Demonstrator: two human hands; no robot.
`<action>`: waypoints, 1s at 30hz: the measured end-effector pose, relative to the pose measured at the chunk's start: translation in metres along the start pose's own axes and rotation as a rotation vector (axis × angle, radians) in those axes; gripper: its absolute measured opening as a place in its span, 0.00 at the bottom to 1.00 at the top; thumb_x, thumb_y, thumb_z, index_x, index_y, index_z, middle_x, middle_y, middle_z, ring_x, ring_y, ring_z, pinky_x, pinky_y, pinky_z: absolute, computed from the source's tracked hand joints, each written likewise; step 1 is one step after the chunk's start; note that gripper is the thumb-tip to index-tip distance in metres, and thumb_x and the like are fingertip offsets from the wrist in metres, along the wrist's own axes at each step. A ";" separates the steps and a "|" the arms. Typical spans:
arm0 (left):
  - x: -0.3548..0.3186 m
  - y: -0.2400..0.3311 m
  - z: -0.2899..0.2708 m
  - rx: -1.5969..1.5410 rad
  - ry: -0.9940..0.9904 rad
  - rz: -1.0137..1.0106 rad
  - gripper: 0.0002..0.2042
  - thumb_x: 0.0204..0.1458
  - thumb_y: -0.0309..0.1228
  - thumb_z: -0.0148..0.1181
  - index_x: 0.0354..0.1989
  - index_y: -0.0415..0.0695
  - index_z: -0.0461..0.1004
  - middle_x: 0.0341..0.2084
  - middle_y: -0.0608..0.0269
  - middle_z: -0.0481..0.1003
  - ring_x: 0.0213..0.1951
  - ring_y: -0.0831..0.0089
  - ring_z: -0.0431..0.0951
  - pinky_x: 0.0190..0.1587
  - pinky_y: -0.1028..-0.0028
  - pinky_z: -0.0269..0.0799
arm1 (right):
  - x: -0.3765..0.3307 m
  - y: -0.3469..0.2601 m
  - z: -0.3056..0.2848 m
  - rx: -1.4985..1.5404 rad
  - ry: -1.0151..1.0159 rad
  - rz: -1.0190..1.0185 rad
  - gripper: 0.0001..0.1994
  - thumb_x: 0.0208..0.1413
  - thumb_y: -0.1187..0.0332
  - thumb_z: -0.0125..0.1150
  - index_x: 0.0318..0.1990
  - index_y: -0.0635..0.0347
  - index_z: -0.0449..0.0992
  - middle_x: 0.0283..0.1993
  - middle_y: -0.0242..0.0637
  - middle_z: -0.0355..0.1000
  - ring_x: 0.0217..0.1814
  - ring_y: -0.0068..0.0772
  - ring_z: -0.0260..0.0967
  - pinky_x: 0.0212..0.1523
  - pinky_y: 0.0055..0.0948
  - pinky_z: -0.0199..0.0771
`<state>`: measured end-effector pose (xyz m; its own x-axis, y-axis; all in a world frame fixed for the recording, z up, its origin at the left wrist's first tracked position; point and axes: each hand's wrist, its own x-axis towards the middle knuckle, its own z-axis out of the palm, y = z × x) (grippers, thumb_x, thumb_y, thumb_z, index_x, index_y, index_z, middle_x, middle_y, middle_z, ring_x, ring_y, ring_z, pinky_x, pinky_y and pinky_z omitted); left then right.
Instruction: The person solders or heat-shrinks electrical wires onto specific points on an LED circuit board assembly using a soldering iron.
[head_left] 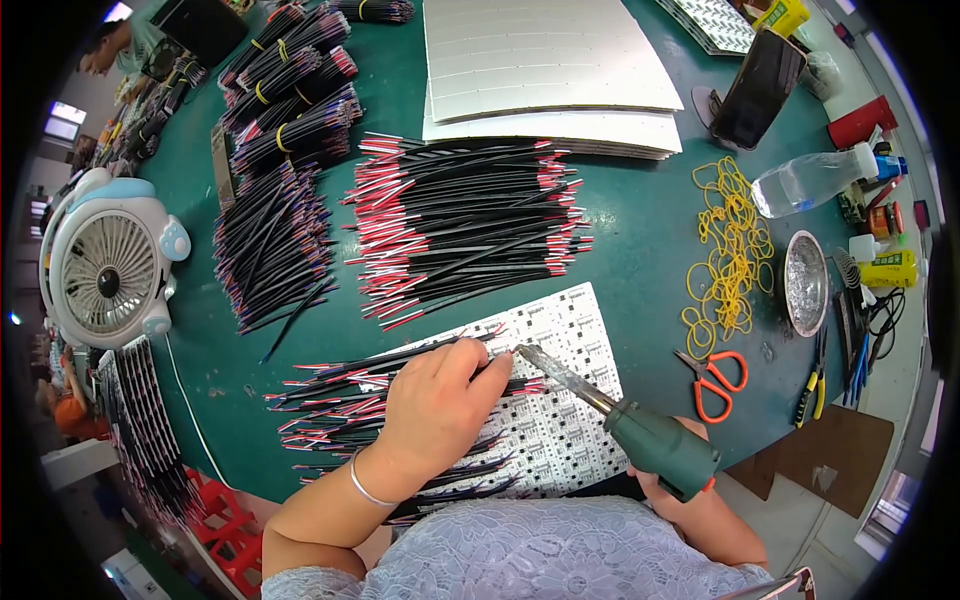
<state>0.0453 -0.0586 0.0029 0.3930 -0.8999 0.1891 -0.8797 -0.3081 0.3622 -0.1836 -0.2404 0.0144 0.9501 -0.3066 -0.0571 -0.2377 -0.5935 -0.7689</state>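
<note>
Here I see my right hand point(668, 503) clasping the green soldering gun point(660, 450), its grimy metal tip point(560, 375) over the white, black-patterned panel point(590, 325) beside the curled left hand point(435, 405), whose hold I can't tell.

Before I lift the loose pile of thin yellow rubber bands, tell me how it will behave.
The pile of thin yellow rubber bands will probably be floppy, since its loops lie slack. The strands look thin, so it should feel light. Many loops overlap, so some may tangle and trail along.
</note>
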 end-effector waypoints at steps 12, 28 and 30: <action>0.002 -0.006 -0.001 -0.079 0.009 0.004 0.13 0.39 0.24 0.62 0.37 0.46 0.80 0.26 0.64 0.69 0.27 0.67 0.73 0.27 0.68 0.69 | -0.005 -0.011 -0.004 0.080 -0.005 -0.053 0.19 0.60 0.67 0.52 0.54 0.70 0.65 0.35 0.38 0.72 0.26 0.25 0.73 0.33 0.26 0.73; 0.004 -0.008 -0.002 -0.106 0.028 -0.006 0.11 0.40 0.25 0.62 0.35 0.49 0.81 0.26 0.66 0.69 0.26 0.67 0.73 0.27 0.68 0.68 | 0.001 -0.014 -0.005 -0.172 -0.025 -0.182 0.17 0.58 0.71 0.55 0.53 0.69 0.67 0.43 0.44 0.71 0.28 0.28 0.75 0.35 0.26 0.75; 0.004 -0.007 -0.003 -0.103 0.024 -0.005 0.11 0.40 0.25 0.62 0.34 0.49 0.80 0.26 0.66 0.69 0.26 0.67 0.73 0.27 0.68 0.68 | -0.002 -0.006 -0.005 0.048 -0.049 -0.165 0.23 0.59 0.67 0.57 0.56 0.71 0.60 0.42 0.47 0.71 0.28 0.29 0.74 0.32 0.27 0.75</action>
<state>0.0537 -0.0593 0.0035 0.4049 -0.8902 0.2087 -0.8459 -0.2780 0.4552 -0.1851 -0.2398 0.0218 0.9844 -0.1706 0.0429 -0.0684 -0.5959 -0.8001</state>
